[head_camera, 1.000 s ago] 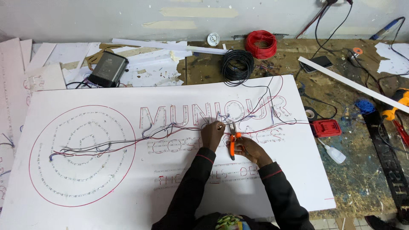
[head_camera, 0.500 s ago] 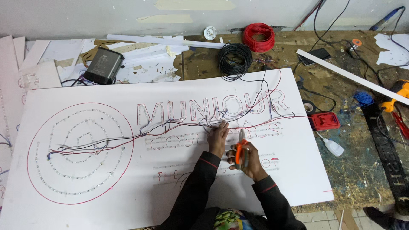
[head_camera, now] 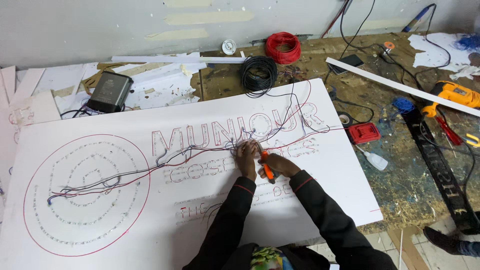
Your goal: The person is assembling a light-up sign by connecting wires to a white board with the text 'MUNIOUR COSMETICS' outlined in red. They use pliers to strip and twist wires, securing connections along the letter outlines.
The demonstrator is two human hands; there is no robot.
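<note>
A large white sign board lies flat, with outlined letters and a red circle of dotted rings at its left. Thin red, black and blue wires run across it from the circle to the letters. My left hand presses down on a bunch of wires near the middle of the board. Just to its right, my right hand grips an orange-handled tool, its tip pointing at the wires by my left hand. Both sleeves are black with a red cuff stripe.
Behind the board lie a black wire coil, a red wire coil and a black power box. To the right are a small red box, a white bottle, a long white strip and a yellow drill.
My view has shifted a little, and both hands have stayed together at the wires. The orange tool has tilted from upright to slanting toward my left hand.
</note>
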